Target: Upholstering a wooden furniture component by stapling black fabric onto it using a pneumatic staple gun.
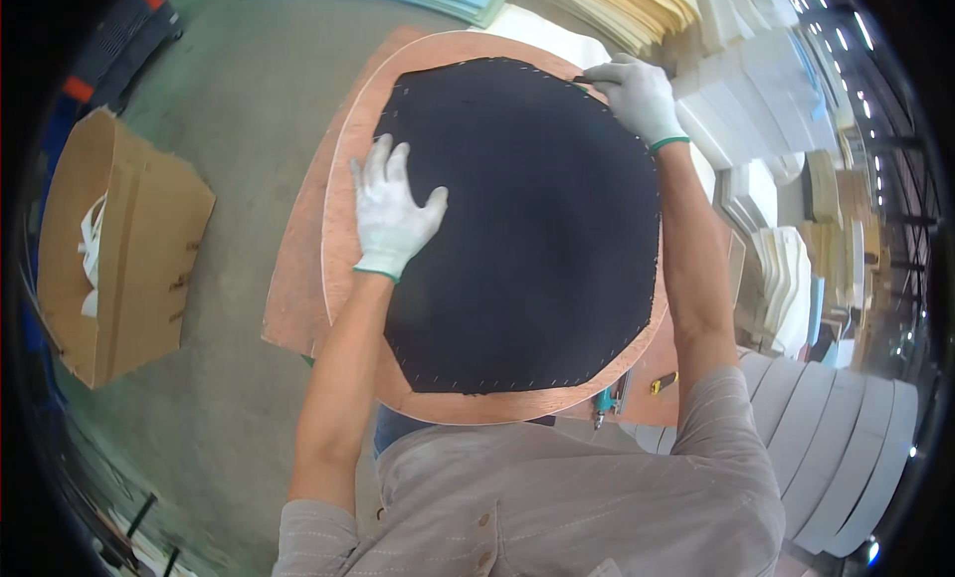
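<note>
A black fabric sheet [527, 219] lies on a large rounded plywood panel [350, 229], with staples along its many-sided edge. My left hand [396, 209], in a white glove with a green cuff, rests on the fabric's left side. Its fingers are spread and hold nothing; their tips reach the fabric's edge. At the far right edge my right hand [637, 97], gloved alike, is closed with its fingers pointing left. A small dark thing [583, 79] shows at its fingertips over the fabric's border; its kind is unclear.
Under the panel sits a brown board [293, 279]. Near its front right lie a green air tool [603, 403] and a yellow-and-black cutter [664, 383]. A cardboard box [149, 249] stands left. Foam sheets [756, 95] are stacked right, with curved grey pieces [836, 438] nearer.
</note>
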Demonstrator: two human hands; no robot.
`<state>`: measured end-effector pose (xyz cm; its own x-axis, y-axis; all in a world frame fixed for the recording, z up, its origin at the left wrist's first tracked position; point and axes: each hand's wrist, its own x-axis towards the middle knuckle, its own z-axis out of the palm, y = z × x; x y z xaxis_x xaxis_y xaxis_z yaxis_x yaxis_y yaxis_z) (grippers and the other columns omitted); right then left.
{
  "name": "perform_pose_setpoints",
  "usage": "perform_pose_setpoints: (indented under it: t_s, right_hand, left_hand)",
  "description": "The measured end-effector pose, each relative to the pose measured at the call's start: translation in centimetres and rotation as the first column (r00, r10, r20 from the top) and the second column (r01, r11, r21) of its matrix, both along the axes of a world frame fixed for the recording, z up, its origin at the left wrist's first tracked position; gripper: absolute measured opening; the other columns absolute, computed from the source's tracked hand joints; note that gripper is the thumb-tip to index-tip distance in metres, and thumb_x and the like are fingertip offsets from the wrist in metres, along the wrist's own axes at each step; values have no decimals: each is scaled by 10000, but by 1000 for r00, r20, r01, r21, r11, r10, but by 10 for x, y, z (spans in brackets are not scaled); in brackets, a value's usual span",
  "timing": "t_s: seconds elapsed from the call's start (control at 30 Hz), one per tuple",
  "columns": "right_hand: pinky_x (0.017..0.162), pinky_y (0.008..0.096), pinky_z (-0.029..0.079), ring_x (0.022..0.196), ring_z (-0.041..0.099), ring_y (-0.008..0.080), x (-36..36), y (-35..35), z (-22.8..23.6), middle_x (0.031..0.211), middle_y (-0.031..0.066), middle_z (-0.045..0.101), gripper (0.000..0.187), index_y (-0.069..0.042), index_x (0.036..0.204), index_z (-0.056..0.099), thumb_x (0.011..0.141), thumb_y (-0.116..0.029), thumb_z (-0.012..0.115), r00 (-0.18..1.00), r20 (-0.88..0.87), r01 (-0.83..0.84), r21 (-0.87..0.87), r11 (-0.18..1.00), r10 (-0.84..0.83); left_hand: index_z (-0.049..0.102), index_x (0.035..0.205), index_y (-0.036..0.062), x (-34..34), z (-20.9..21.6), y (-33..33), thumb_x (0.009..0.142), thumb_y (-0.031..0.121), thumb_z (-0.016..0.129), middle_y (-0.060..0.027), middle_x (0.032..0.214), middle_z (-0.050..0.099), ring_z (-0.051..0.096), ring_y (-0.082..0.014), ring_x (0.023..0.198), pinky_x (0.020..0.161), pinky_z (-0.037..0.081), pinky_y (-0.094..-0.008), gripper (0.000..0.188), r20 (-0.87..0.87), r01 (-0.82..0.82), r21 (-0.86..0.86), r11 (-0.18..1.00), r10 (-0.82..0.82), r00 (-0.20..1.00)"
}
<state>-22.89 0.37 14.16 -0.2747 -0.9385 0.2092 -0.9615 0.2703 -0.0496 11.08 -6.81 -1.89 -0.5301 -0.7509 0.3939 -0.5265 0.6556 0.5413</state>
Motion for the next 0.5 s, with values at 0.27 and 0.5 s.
perform_pose_setpoints:
  t_s: [0.27,0.5]
  right_hand:
    - [966,447,473,1026,725,189,-11,12,-75,1029,-41,762,245,-287,1006,836,894,-188,642,981,-194,75,275,958,-21]
    - [936,436,455,880,725,228,-54,71,-16,952,-3,767,196,-253,979,852,893,-213,680,979,-161,129,35,991,-122]
  left_hand:
    - [529,1424,-3,-12,-5,2,809,334,844,-252,1529,483,466,-430,1436,1278,235,-609,769,2,20,-45,999,-20,1000]
    - [522,1426,0,-3,-5,-1,799,343,835,-254,1535,467,463,-443,1429,1279,240,-610,780,35,19,-40,999,-18,999]
